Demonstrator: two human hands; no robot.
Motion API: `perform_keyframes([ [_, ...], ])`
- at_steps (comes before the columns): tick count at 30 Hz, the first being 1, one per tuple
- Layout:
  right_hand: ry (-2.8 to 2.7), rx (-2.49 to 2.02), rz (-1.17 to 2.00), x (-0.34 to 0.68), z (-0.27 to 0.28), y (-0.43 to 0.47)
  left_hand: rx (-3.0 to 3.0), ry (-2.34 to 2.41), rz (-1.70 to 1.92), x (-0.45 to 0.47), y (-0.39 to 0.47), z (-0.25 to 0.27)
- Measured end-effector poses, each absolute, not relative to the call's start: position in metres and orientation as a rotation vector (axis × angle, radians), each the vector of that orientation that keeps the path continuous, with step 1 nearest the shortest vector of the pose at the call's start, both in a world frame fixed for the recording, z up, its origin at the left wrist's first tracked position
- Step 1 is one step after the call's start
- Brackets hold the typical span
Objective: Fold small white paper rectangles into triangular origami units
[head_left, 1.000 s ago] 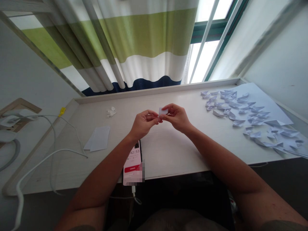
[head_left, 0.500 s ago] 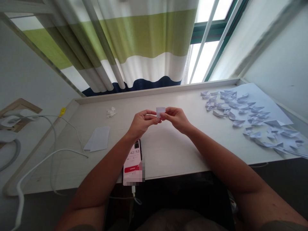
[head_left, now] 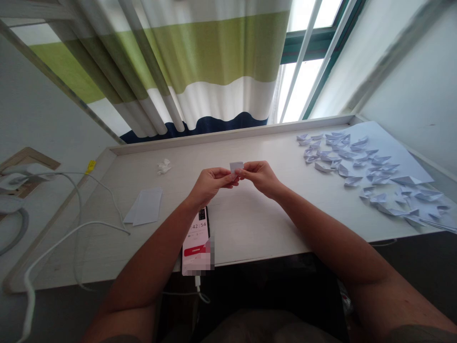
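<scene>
A small folded piece of white paper [head_left: 236, 166] is held up above the middle of the table. My left hand [head_left: 213, 183] pinches its lower left side between thumb and fingers. From the other side my right hand [head_left: 260, 176] grips it, the thumb lying across its front. The fingertips of both hands nearly meet below the paper, and they hide its lower part. Many small folded paper boats [head_left: 344, 153] lie spread over the right side of the table.
A phone [head_left: 195, 243] with a charging cable lies at the front edge, beside my left forearm. Flat paper slips [head_left: 147, 206] and a crumpled tissue [head_left: 164, 166] are on the left. White cables [head_left: 74, 228] cross the left end of the table [head_left: 246, 238]. A large sheet [head_left: 378, 138] lies back right.
The folded paper shows less height above my fingers and is slightly lower. The left fingers have closed in more beneath it. Both hands stay in nearly the same place.
</scene>
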State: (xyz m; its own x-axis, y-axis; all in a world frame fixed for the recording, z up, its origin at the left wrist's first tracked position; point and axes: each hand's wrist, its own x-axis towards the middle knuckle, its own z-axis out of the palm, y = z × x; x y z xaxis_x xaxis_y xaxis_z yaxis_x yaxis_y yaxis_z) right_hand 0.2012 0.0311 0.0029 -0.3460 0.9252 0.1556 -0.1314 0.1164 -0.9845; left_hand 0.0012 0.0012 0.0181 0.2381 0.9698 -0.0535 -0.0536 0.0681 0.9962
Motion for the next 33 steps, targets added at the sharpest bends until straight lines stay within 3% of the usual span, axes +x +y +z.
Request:
perform_keyframes([
  [13,-1.384,-0.781,1.54,0.2032,0.0004,0.0334,1.477,1.019,0.927,0.0003,0.0002,0.016],
  [20,-1.429,-0.844,1.381,0.203,0.0022,0.033,1.445,1.043,1.029,0.0037,-0.0015,0.0185],
  [33,-1.461,-0.725,1.391,0.2021,-0.0013,0.0346,1.427,1.03,1.014,-0.0017,0.004,0.0166],
])
